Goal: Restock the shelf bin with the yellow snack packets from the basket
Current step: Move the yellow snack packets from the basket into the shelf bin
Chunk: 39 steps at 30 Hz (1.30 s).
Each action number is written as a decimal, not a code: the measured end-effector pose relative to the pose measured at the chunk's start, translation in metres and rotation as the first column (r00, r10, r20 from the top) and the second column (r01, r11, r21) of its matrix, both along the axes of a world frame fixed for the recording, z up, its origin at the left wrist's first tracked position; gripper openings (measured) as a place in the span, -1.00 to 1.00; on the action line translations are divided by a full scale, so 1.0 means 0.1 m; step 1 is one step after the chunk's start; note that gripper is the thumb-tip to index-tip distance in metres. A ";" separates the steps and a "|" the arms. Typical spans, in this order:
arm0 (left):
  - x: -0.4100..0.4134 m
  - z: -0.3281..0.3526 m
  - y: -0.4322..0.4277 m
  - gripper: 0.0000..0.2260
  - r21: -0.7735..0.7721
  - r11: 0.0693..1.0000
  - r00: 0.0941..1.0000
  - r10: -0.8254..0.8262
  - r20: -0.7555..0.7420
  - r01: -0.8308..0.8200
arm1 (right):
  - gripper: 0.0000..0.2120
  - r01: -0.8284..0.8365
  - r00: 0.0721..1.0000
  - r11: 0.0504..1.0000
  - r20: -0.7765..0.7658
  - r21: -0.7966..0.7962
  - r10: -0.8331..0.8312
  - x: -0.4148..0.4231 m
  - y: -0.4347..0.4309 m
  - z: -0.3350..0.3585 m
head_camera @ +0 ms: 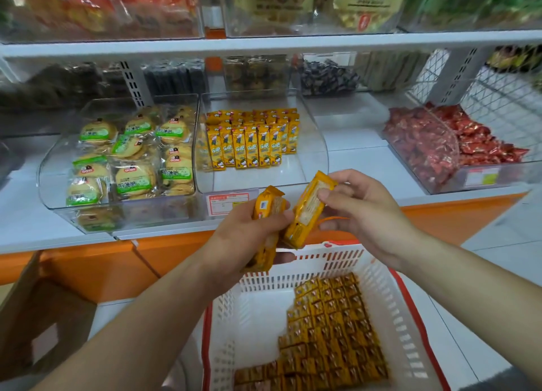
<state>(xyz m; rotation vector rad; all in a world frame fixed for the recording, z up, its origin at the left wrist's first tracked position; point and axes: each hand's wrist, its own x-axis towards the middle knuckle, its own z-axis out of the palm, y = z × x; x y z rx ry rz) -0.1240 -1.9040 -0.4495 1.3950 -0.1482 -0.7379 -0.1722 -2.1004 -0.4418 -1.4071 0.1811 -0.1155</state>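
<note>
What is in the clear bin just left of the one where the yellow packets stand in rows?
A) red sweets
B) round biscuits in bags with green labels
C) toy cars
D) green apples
B: the bin left of the standing yellow packets holds round biscuits in clear bags with green labels; the red sweets lie in a bin further to the right.

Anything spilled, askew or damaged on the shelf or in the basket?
Nothing stands out. The yellow snack packets stand upright in rows in the clear plastic shelf bin, those in the white slotted basket lie neatly packed.
</note>
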 end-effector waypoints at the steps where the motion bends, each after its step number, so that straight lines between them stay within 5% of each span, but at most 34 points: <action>1: 0.00 -0.01 0.00 -0.80 -0.004 1.000 1.000 0.000 -0.022 0.000 | -0.77 -0.002 1.000 1.000 0.028 0.014 0.002 0.01 -0.02 0.01; 3: 0.02 -0.03 0.02 -0.84 -0.008 1.000 0.999 0.023 -0.048 -0.023 | -0.62 -0.060 0.994 0.998 0.093 0.007 0.059 0.01 -0.05 0.02; 7: 0.08 -0.03 0.04 -0.79 0.005 0.996 0.995 0.094 0.020 -0.095 | -0.62 -0.154 0.980 0.984 0.115 -0.084 0.163 0.00 -0.10 0.04; 12: 0.10 -0.05 0.07 -0.73 0.020 0.984 0.972 0.174 0.157 -0.179 | -0.80 -0.164 0.983 0.983 -0.091 -0.084 0.156 0.01 -0.04 0.05; 16: 0.08 0.00 0.06 -0.70 0.002 0.981 0.968 0.193 0.159 -0.196 | -0.94 -0.146 0.989 0.983 -0.046 -0.115 0.142 0.03 -0.06 0.00; 25: 0.09 0.02 0.07 -0.71 0.036 0.968 0.956 0.237 0.174 -0.247 | -0.69 -0.171 0.984 0.984 -0.054 -0.050 0.168 0.03 -0.03 0.01; 30: 0.10 0.02 0.07 -0.74 0.083 0.968 0.952 0.216 0.217 -0.239 | -0.57 0.008 1.000 0.994 -0.030 0.109 -0.004 0.13 -0.03 0.10; 33: 0.14 0.02 0.07 -0.80 0.187 0.956 0.960 0.186 0.211 -0.227 | -0.69 0.110 0.991 0.982 0.095 -0.153 -0.096 0.36 -0.15 0.26; 36: 0.21 0.02 0.09 -0.80 0.247 0.951 0.975 0.150 0.163 -0.187 | -0.63 0.159 0.975 0.776 0.220 -0.610 -0.027 0.76 -0.32 0.41; 39: 0.26 0.01 0.09 -0.85 0.187 0.965 0.979 0.165 0.119 -0.185 | -0.70 0.107 0.989 0.583 0.149 -0.805 0.025 1.26 -0.47 0.42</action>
